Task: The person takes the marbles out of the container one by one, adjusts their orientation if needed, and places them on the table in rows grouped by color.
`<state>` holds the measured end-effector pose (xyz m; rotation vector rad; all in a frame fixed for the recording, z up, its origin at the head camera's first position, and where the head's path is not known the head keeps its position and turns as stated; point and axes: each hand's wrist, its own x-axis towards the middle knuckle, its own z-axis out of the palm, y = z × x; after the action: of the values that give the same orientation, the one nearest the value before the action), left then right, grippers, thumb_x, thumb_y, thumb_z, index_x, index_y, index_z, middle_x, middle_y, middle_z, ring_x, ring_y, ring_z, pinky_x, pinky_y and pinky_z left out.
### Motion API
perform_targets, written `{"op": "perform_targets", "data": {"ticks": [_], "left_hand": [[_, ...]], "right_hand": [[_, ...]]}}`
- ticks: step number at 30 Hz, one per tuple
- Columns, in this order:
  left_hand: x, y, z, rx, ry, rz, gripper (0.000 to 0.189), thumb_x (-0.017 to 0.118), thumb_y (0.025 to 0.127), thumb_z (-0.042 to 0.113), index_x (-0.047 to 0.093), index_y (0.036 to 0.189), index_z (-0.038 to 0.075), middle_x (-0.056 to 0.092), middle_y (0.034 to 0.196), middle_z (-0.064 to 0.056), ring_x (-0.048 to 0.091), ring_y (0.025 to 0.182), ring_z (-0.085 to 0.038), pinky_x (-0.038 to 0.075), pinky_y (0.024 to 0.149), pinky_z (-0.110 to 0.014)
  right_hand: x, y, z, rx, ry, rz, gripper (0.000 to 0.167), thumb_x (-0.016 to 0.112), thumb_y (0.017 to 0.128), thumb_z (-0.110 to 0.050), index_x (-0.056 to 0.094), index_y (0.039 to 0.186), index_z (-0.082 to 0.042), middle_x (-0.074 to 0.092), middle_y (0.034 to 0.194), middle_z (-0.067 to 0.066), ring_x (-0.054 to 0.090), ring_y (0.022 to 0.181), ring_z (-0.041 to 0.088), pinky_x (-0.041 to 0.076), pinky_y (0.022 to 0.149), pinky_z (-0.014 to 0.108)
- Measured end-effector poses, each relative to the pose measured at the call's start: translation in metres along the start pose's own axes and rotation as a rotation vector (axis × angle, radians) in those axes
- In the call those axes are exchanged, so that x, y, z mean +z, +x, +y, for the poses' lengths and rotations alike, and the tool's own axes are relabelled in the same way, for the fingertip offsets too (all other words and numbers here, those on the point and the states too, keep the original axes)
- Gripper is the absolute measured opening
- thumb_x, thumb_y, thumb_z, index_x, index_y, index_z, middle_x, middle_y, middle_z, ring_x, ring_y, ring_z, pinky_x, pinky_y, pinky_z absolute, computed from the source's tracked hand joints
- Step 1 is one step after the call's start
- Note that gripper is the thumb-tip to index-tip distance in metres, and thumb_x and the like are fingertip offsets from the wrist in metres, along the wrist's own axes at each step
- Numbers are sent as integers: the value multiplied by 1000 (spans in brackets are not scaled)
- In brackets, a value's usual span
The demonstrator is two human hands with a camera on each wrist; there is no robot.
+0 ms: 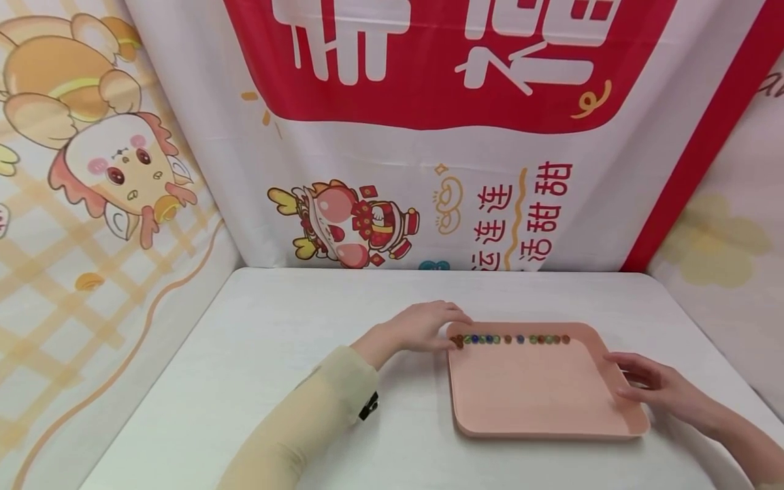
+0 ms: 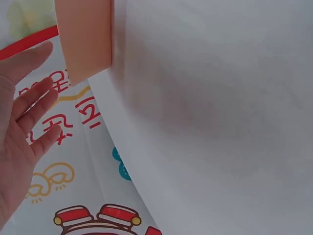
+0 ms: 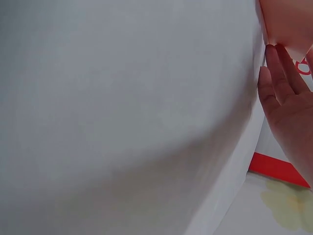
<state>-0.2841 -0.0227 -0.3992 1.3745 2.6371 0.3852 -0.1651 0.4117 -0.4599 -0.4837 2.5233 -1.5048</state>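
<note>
A pink rectangular tray [image 1: 539, 395] rests on the table. Several glass marbles [image 1: 488, 339], in blue, green and brown, form a row along its far wall, with small gaps between some. At the tray's far left corner is my left hand [image 1: 425, 327], thumb low beside the leftmost brown marble and forefinger at the far rim. The left wrist view has its fingers [image 2: 46, 139] spread beside the tray wall [image 2: 88, 39], holding nothing. My right hand [image 1: 664, 388] is at the right rim, thumb and forefinger apart. In the right wrist view its nearly straight fingertips [image 3: 279, 61] touch the outer wall.
The white table [image 1: 275, 340] extends left of the tray. Behind it hangs a red and white printed cloth [image 1: 441, 204]. A patterned cloth wall [image 1: 110, 272] stands on the left, and a pale one [image 1: 723, 272] on the right.
</note>
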Motion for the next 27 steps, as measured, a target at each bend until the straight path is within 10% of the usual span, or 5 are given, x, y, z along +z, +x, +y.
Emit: {"op": "perform_targets", "data": {"ticks": [17, 27], "left_hand": [[4, 33, 5, -96, -167, -147, 27, 75, 85, 6, 74, 110, 13, 67, 95, 4, 55, 84, -10, 46, 78, -20], [12, 40, 6, -112, -75, -141, 15, 71, 86, 2, 73, 96, 14, 64, 86, 7, 55, 80, -9, 46, 76, -20]], "right_hand": [[1, 0, 3, -43, -17, 3, 49, 62, 91, 3, 45, 137, 6, 57, 126, -20, 52, 110, -9, 46, 83, 14], [-1, 2, -1, 17, -24, -6, 49, 62, 93, -1, 44, 138, 6, 56, 125, -21, 50, 109, -11, 46, 82, 14]]}}
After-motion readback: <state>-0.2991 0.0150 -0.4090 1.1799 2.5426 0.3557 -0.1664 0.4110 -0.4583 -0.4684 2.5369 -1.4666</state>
